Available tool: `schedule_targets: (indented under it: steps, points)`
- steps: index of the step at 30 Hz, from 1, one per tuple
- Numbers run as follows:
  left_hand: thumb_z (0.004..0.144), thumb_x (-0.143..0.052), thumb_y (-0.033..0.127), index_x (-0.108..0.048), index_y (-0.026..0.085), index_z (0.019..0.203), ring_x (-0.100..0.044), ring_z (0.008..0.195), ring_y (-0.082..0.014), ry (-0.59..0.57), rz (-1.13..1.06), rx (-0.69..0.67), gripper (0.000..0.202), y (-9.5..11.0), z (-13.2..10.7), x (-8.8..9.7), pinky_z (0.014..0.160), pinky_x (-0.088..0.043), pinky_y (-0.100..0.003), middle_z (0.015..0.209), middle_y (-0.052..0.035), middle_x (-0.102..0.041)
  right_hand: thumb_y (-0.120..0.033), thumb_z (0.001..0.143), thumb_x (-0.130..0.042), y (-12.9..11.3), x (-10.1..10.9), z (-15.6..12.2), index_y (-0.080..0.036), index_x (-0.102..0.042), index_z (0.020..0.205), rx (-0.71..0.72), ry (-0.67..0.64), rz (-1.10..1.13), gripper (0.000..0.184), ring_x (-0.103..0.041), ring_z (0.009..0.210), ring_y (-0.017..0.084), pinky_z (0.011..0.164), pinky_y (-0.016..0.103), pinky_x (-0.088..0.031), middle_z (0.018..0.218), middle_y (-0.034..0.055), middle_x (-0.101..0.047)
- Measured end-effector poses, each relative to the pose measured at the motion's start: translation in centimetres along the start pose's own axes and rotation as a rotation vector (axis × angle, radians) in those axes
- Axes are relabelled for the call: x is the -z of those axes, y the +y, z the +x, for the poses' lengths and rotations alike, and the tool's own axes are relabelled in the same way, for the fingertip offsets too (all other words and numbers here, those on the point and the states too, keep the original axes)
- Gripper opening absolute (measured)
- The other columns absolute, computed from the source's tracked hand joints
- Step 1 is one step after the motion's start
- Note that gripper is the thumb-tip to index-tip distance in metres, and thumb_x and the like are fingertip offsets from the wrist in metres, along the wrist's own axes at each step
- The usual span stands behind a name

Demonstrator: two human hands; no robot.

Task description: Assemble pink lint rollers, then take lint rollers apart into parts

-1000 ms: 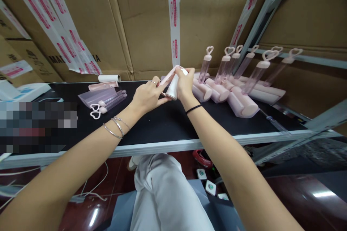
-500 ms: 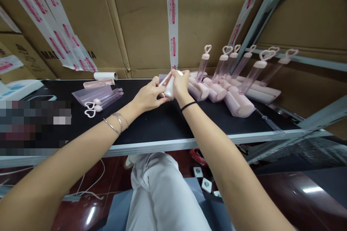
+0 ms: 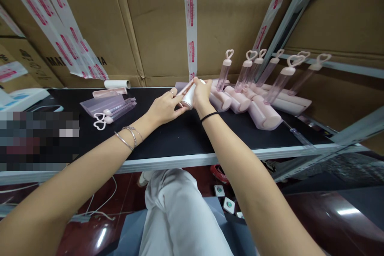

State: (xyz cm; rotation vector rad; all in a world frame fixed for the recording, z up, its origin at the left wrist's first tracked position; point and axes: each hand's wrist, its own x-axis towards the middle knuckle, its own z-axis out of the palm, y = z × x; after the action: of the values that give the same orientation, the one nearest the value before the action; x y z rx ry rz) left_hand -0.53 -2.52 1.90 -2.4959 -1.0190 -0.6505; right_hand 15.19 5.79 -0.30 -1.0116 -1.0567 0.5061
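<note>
Above the middle of the black tabletop, my left hand (image 3: 164, 106) and my right hand (image 3: 203, 94) meet around a white cylinder (image 3: 189, 100). A pale pink shell-like piece (image 3: 187, 87) lies against its left side. My left thumb is under the near end of the cylinder, and the left fingers grip the pink piece. The right fingers wrap over the cylinder from the right and hide its far end. Just right of my right hand lie several pink cylindrical bodies in translucent sleeves (image 3: 264, 114).
Several clear tubes with heart-shaped handles (image 3: 280, 82) stand on the right. On the left lie a white tube (image 3: 116, 84), a pink trough-shaped piece (image 3: 109, 92), a lilac sleeve (image 3: 96, 105) and two heart-handled tubes (image 3: 123, 113). Cardboard (image 3: 159, 20) walls the back; a metal post (image 3: 363, 126) stands right.
The white cylinder has tilted slightly and moved a little right between my hands. My right fingers have shifted on it. The things on the table have not moved.
</note>
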Motion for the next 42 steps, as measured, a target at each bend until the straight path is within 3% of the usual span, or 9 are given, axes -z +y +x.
schedule_targets:
  steps: [3,7,9,19,24,30,35,39,42]
  points:
    - [0.083,-0.062,0.043,-0.056,0.011,0.117,-0.062,0.102,-0.026,0.034,-0.071,0.084,0.047,0.4,-0.2,0.4,0.08,-0.05,-0.033,0.11,-0.0147,-0.06,-0.047,0.086,-0.05,-1.3,0.0,-0.9,-0.024,-0.039,0.104,-0.218,0.208,0.098,0.031,-0.064,0.081,0.021,0.07,0.037,-0.052,0.091,0.0047,-0.058]
    - [0.068,-0.076,0.048,-0.033,0.008,0.14,-0.056,0.119,-0.0298,0.092,-0.269,0.28,0.093,0.4,-0.3,0.5,0.096,-0.048,-0.039,0.134,-0.021,-0.051,-0.048,0.083,-0.053,-3.0,-0.3,-2.5,-0.025,-0.036,0.103,-0.24,0.305,0.238,0.035,-0.063,0.087,0.019,0.075,0.037,-0.053,0.097,0.004,-0.056]
    - [0.066,-0.078,0.048,-0.03,0.008,0.142,-0.05,0.126,-0.0309,0.072,-0.332,0.359,0.099,0.2,-0.3,0.4,0.103,-0.044,-0.042,0.14,-0.0219,-0.047,-0.048,0.082,-0.053,-3.5,-0.7,-3.3,-0.026,-0.035,0.102,-0.233,0.289,0.31,0.035,-0.062,0.087,0.018,0.076,0.035,-0.053,0.098,0.0028,-0.054]
    - [0.07,-0.071,0.041,-0.057,0.009,0.124,-0.059,0.113,-0.0278,0.035,-0.316,0.423,0.064,-0.8,-0.7,1.2,0.099,-0.046,-0.038,0.123,-0.0145,-0.062,-0.033,0.07,-0.062,-3.2,-1.8,-4.8,-0.029,-0.03,0.101,-0.209,0.036,0.574,0.045,-0.062,0.083,0.013,0.079,0.033,-0.053,0.097,-0.0033,-0.053]
    - [0.071,-0.068,0.039,-0.065,0.012,0.112,-0.065,0.097,-0.0258,0.009,-0.377,0.437,0.05,-1.2,-0.9,1.4,0.087,-0.051,-0.036,0.11,-0.0116,-0.069,-0.033,0.07,-0.06,-2.8,-2.1,-4.9,-0.029,-0.028,0.102,-0.189,0.031,0.508,0.046,-0.061,0.085,0.014,0.077,0.033,-0.054,0.102,-0.0004,-0.052]
    - [0.072,-0.068,0.037,-0.064,0.013,0.113,-0.066,0.096,-0.0243,0.026,-0.47,0.426,0.049,-1.7,-1.0,1.1,0.086,-0.051,-0.036,0.112,-0.0113,-0.07,-0.033,0.073,-0.052,-2.4,-1.9,-4.8,-0.029,-0.03,0.108,-0.158,-0.012,0.467,0.042,-0.06,0.101,0.017,0.084,0.037,-0.054,0.111,0.0037,-0.053]
    - [0.076,-0.065,0.043,-0.065,0.015,0.114,-0.068,0.095,-0.0207,-0.037,-0.673,0.418,0.048,-2.9,-1.2,0.8,0.088,-0.052,-0.032,0.109,-0.0077,-0.072,-0.035,0.063,-0.059,-3.4,-1.5,-5.6,-0.025,-0.043,0.099,-0.208,-0.338,0.501,0.041,-0.059,0.088,0.019,0.081,0.038,-0.053,0.09,0.0009,-0.055]
    - [0.083,-0.055,0.049,-0.065,0.015,0.115,-0.063,0.111,-0.025,-0.137,-0.499,0.367,0.048,-3.6,-1.0,1.7,0.1,-0.045,-0.039,0.119,-0.0099,-0.069,-0.033,0.054,-0.072,-3.4,-0.9,-6.4,-0.024,-0.045,0.101,-0.183,-0.318,0.327,0.055,-0.057,0.084,0.018,0.083,0.039,-0.052,0.088,-0.0017,-0.054]
    - [0.09,-0.043,0.047,-0.061,0.011,0.12,-0.058,0.117,-0.0324,-0.001,-0.192,0.507,0.05,-6.3,-1.4,2.7,0.101,-0.041,-0.051,0.123,-0.0174,-0.065,-0.039,0.053,-0.077,-3.2,-0.1,-6.7,-0.023,-0.044,0.108,-0.069,-0.262,0.127,0.065,-0.056,0.095,0.02,0.092,0.041,-0.047,0.102,0.0027,-0.057]
